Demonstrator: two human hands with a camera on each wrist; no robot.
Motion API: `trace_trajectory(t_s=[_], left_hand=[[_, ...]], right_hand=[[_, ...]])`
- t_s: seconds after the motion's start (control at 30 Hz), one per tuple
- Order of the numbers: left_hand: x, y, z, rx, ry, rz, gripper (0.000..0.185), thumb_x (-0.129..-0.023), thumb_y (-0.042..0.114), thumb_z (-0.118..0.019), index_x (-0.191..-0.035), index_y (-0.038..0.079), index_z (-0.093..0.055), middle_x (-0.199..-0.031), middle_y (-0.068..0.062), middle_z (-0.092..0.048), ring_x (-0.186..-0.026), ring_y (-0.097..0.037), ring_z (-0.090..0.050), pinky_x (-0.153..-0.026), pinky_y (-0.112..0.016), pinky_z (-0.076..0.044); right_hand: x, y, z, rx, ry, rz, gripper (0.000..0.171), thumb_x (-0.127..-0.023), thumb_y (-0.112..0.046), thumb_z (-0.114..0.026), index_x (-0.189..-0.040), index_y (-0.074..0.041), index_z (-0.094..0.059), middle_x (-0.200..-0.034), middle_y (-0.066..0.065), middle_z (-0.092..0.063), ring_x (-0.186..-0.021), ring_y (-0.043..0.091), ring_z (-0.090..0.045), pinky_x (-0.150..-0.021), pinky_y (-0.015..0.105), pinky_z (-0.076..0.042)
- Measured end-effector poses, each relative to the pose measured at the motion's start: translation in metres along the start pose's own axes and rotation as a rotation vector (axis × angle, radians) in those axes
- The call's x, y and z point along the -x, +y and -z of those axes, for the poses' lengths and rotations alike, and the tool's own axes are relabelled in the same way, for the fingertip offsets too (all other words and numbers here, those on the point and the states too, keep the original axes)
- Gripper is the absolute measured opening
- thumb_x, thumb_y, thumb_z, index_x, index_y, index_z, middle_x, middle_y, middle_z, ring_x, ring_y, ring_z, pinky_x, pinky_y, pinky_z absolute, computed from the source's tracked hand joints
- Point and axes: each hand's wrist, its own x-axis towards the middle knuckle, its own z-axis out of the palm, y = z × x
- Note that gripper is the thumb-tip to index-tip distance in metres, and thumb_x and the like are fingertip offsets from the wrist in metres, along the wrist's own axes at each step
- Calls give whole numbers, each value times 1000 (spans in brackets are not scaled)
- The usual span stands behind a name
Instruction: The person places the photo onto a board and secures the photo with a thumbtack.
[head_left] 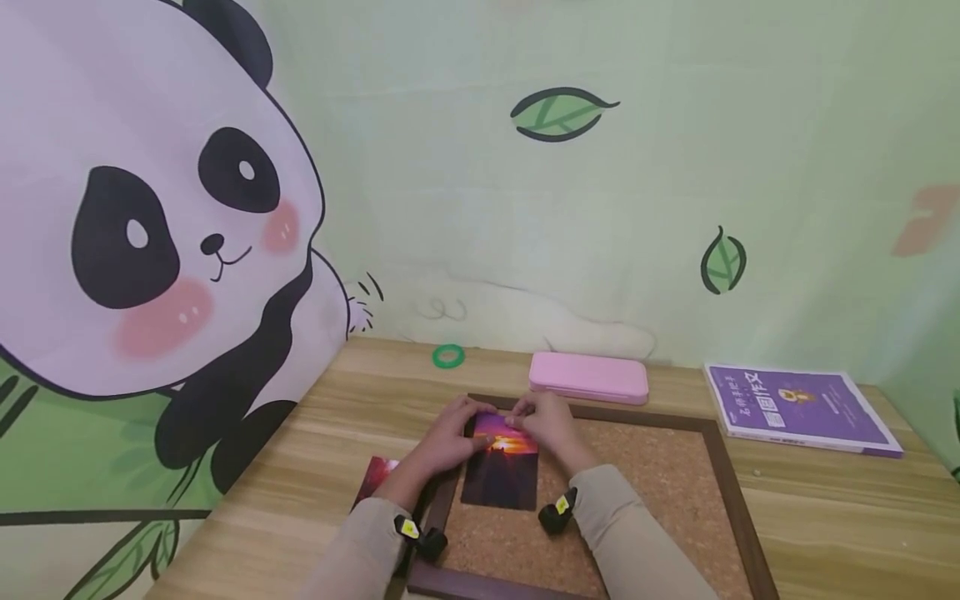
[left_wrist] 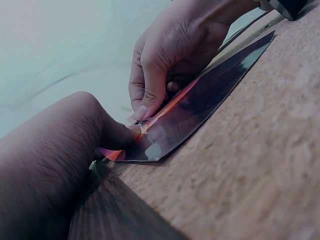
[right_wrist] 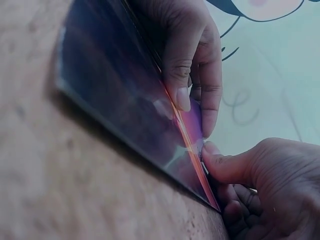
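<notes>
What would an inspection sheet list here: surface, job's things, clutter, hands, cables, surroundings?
Surface: wood-grain table.
Job's things: brown-framed cork board lying flat; sunset photo over its upper left; reddish picture left of the board, partly hidden by the left arm.
Clutter: green ring, pink case and purple book towards the back.
Hands: left hand holds the photo's upper left; right hand pinches at its top edge; any small item between the fingertips is unclear.
Cables: nothing seen.
Surroundings: pale green wall with panda print and leaf prints.
</notes>
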Motion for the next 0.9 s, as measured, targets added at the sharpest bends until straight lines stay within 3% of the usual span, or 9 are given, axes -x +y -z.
trace_trajectory(t_s=[0.43,0.7,0.9], left_hand=[[-1,-2,-1,1,-8,24,41,-83,28,-73,-122,19,-64,-111,-1,-56,-105,-18,-52,-92,-39,-42],[-2,-2,0,8,-3,24,40,-84,29,-73,-122,20,-63,-111,-1,-56,-104,-17,-52,-91,-39,-42],[-2,-2,-1,4,-9,23,40,-83,28,-73,-121,20,-64,-109,-1,-56,-103,-17,-51,-90,-38,-42]], right_hand=[[0,-4,-3,-9,22,0,13,-81,-19,-77,-77,-8,-71,-74,5,-66,-67,15,-56,-59,25,-43],[-2,-1,-3,-7,23,21,13,-81,-20,-77,-79,-9,-70,-77,4,-66,-70,16,-56,-62,26,-45],[1,-2,-1,-80,5,-2,14,-82,-19,-77,-84,-8,-69,-80,6,-66,-70,16,-59,-63,27,-48]])
